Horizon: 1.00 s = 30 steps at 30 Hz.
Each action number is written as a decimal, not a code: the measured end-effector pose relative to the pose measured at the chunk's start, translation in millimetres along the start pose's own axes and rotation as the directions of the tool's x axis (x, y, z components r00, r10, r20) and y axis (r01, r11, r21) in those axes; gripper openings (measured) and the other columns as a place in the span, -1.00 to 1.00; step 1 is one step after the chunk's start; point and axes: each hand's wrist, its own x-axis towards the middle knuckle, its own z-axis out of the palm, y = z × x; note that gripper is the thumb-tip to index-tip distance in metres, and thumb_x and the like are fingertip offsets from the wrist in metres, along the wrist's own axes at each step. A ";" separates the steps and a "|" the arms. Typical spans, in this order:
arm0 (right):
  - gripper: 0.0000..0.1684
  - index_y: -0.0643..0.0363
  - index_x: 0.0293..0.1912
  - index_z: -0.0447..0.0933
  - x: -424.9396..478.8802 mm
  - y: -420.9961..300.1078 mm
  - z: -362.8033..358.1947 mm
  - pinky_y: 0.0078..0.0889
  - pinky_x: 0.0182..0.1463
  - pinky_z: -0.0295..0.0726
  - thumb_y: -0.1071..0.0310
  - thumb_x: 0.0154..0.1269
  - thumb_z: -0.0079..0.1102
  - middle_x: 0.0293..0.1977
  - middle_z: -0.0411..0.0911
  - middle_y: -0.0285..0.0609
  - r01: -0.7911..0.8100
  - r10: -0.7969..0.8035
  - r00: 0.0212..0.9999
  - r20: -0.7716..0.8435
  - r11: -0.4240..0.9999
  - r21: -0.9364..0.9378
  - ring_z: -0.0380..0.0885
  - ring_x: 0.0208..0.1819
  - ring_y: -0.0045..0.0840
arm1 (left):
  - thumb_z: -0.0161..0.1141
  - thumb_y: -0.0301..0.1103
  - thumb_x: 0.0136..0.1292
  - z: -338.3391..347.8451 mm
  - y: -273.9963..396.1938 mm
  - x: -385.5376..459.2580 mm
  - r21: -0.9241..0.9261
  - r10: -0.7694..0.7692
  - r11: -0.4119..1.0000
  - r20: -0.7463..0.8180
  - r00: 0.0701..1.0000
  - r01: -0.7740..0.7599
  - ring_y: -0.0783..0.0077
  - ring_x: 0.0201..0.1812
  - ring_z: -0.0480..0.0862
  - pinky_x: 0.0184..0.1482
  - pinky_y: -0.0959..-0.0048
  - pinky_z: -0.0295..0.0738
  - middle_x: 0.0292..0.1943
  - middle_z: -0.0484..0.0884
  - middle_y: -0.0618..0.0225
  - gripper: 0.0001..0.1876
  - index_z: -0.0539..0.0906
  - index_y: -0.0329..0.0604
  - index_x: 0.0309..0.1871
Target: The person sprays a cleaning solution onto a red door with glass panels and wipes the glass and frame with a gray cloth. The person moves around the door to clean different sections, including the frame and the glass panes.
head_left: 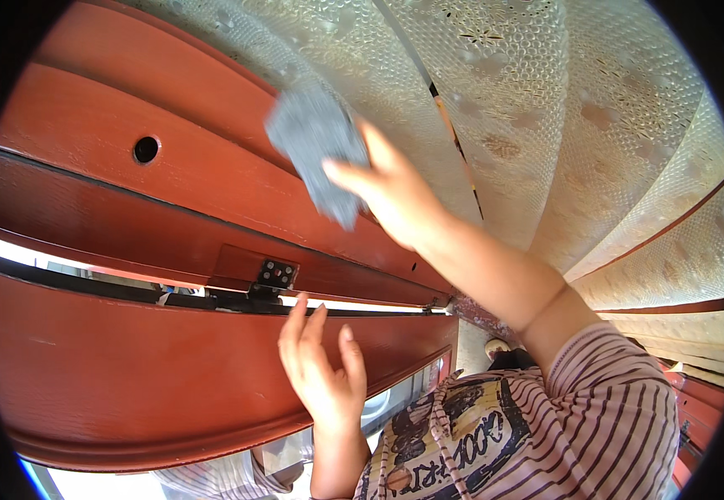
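Observation:
My right hand (393, 187) grips a folded grey-blue cloth (321, 140), blurred by motion, in front of a red painted door frame (212, 169). Part of the cloth overlaps the edge of a patterned translucent curtain (493, 125). My left hand (324, 362) is raised with its fingers apart and nothing in it, in front of the red door panel (137, 369). Just above its fingertips is a dark metal hinge (274, 275) with screws. Whether those fingers touch the door, I cannot tell.
A round hole (147, 150) pierces the red frame at the upper left. Bright light shows through the gap along the hinge side. Curtain strips hang across the right side. Below, a foot in a shoe (497, 347) stands near the base of the frame.

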 end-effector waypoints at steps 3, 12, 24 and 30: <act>-0.46 0.22 0.30 0.34 85.8 -26.8 22.5 -0.22 0.27 0.43 0.42 0.35 0.13 0.11 0.54 -0.07 0.619 -0.588 0.782 0.206 0.693 -0.370 0.50 0.17 -0.32 | 0.15 -0.54 0.27 -3.4 5.5 9.7 0.151 0.093 0.986 -0.148 0.985 -0.070 -0.03 0.16 0.55 0.18 0.14 0.45 0.17 0.53 -0.06 -0.71 0.55 -0.39 0.06; -0.33 -0.34 0.26 0.47 103.4 47.9 13.8 0.26 0.51 -0.04 0.62 0.31 -0.01 0.37 0.34 -0.38 0.780 -0.666 0.581 0.468 0.290 -0.555 0.21 0.45 -0.33 | 0.12 -0.58 0.27 -10.1 15.4 11.7 0.357 0.129 0.931 -0.130 0.983 -0.075 -0.01 0.12 0.57 0.16 0.13 0.46 0.10 0.55 -0.04 -0.73 0.55 -0.43 0.03; -0.42 0.12 0.19 0.50 -96.5 171.9 -147.6 -0.08 0.46 0.24 0.75 0.21 -0.05 0.35 0.31 -0.05 0.272 -0.340 0.935 0.103 0.499 -0.823 0.26 0.40 -0.12 | 0.13 -0.53 0.27 -8.2 13.0 18.8 0.408 0.161 0.902 -0.018 0.987 -0.140 -0.02 0.13 0.54 0.18 0.06 0.43 0.06 0.59 0.00 -0.73 0.56 -0.41 0.03; -0.35 0.17 0.24 0.45 -142.6 201.6 -180.1 -0.36 0.27 0.47 0.77 0.18 -0.15 0.21 0.46 0.06 -0.066 -0.173 0.969 -0.179 0.512 -0.857 0.49 0.23 -0.24 | 0.11 -0.59 0.26 -4.1 3.6 15.9 0.397 0.158 0.910 -0.059 0.986 -0.122 0.02 0.13 0.57 0.19 0.08 0.41 0.07 0.60 0.07 -0.73 0.57 -0.37 0.03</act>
